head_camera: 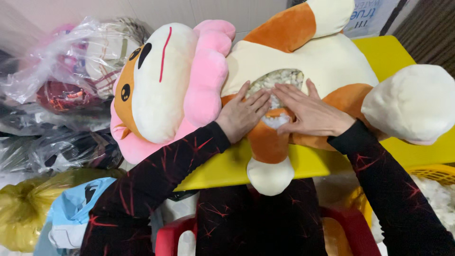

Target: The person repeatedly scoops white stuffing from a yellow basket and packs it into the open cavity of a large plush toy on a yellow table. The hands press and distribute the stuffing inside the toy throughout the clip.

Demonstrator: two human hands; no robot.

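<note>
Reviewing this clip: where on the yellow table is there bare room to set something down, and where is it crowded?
Bare yellow table shows along the near edge, between the left hand and the plush toy's white-tipped leg, and at the far right corner above the toy's big white foot. The middle is crowded: toy and right hand cover it.

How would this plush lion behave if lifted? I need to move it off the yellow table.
The plush lion is probably light for its bulk: loose white stuffing shows through the open seam. Likely floppy, limbs dangling. With both hands off the gap, filling may spill.
</note>
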